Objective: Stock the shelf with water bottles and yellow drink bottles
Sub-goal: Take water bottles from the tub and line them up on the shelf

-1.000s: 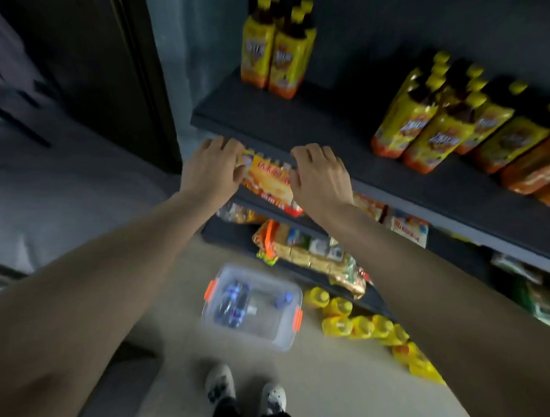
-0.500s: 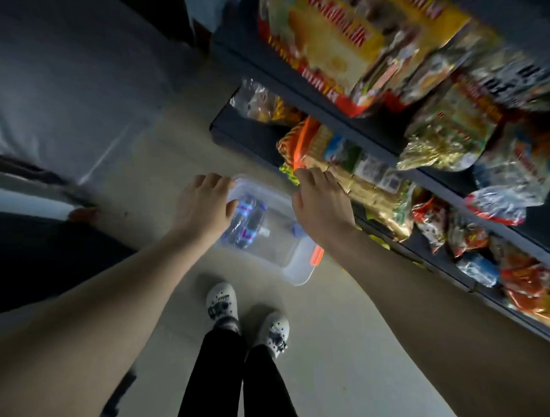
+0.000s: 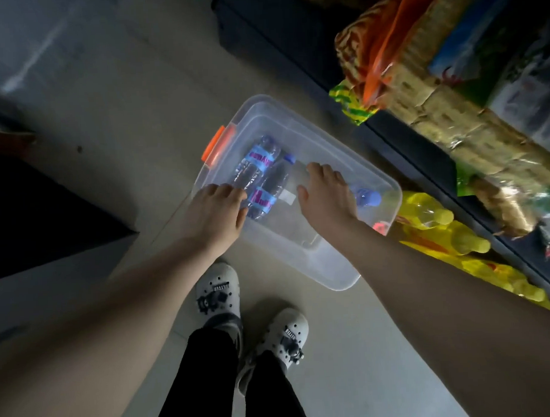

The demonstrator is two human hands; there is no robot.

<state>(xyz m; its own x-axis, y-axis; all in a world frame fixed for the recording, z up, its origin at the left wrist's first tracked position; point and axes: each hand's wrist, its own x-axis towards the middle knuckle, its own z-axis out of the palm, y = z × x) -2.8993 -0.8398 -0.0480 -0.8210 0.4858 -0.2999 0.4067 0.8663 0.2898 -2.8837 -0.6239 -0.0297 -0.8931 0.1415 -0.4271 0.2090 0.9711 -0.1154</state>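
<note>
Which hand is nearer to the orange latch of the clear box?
The left hand. It is just below the orange latch, over the water bottles. The right hand is further away, toward the middle of the clear box.

It looked like a small shop, at the foot of a stocking aisle. A dark shelf (image 3: pixel 421 159) ran along the right, packed with bagged snacks (image 3: pixel 470 133) in bright wrappers. Yellow drink bottles (image 3: pixel 436 221) lay bunched on the pale tiled floor (image 3: pixel 114 98) beneath it, beside a clear plastic bin (image 3: pixel 300 257) holding water bottles (image 3: pixel 259 165).
</note>
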